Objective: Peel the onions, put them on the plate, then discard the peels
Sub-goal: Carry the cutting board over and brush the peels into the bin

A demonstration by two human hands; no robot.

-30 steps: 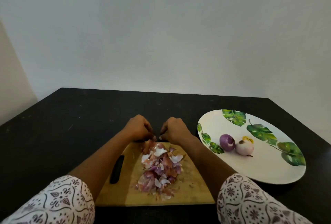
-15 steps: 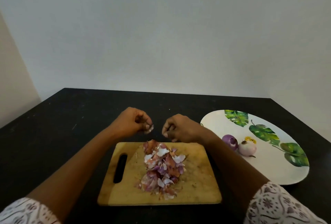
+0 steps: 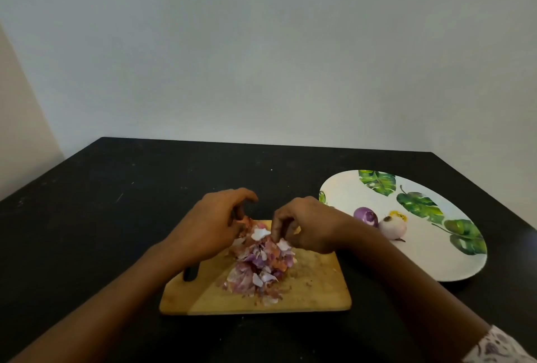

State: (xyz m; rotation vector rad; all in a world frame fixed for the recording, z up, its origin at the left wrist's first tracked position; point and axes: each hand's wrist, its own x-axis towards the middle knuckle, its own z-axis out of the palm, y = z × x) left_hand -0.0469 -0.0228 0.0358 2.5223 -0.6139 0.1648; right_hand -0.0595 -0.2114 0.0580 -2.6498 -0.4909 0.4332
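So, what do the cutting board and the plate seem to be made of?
Cutting board: looks like wood or bamboo, with a matte tan surface and scuffs. Plate: likely glazed ceramic or melamine, smooth white with printed green leaves; I cannot tell which.

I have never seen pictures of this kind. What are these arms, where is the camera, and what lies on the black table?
No machine is here: these are a person's bare arms and hands. One camera, worn on the head, looks forward and down. On the black table lies a wooden cutting board with a heap of onion peels. Beside it, a leaf-printed plate carries a purple onion and a pale onion, both peeled. The right hand pinches peels at the heap's far end; the left hand touches it, grip unclear.
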